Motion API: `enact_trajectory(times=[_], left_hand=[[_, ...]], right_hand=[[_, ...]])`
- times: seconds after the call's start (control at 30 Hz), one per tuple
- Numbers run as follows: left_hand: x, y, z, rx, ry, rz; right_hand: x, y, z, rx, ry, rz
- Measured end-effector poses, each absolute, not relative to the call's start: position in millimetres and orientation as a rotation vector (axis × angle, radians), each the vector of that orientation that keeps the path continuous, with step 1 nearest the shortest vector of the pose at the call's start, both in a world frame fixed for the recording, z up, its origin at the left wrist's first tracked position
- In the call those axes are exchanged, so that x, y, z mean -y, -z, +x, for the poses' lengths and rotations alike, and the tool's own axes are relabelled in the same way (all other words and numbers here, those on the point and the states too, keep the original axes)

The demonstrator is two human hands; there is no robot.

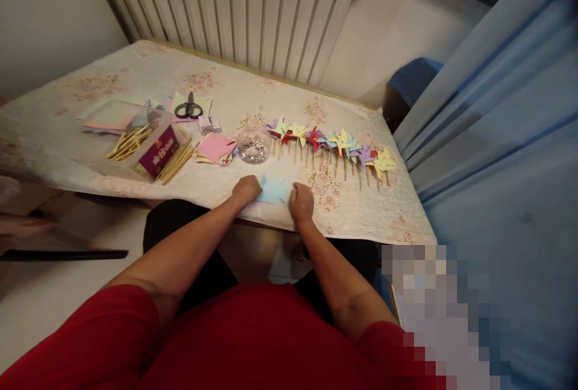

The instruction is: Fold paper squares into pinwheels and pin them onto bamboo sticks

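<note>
Pinching slit blue paper (273, 191) by opposite sides near the front of the counter (361, 215), the left hand (247, 191) and right hand (302, 203), fingers curled closed, should tension it lightly, sparing the cuts.

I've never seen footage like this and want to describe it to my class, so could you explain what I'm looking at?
There is no machine: a person in red works with bare hands. The single picture comes from a camera on their head, looking forward and down. The left hand and right hand hold a light blue piece of paper between them at the near edge of a bed-like surface with a floral cover. Beyond lie scissors, a tub of sticks, pink squares, a round clear dish and a row of paper pinwheels.
</note>
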State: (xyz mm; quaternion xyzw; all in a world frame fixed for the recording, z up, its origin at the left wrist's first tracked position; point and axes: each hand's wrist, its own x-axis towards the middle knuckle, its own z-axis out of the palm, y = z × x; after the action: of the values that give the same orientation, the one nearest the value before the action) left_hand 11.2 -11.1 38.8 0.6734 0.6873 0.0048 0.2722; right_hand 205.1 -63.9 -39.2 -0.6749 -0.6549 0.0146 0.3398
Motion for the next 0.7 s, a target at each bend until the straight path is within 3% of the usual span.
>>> enact_trajectory(times=[0.7], left_hand=[[9.0, -36.4, -2.2, -1.754, -0.054, 1.896]], right_hand=[[64.2, 36.9, 204.7, 1.663, -0.071, -1.738]])
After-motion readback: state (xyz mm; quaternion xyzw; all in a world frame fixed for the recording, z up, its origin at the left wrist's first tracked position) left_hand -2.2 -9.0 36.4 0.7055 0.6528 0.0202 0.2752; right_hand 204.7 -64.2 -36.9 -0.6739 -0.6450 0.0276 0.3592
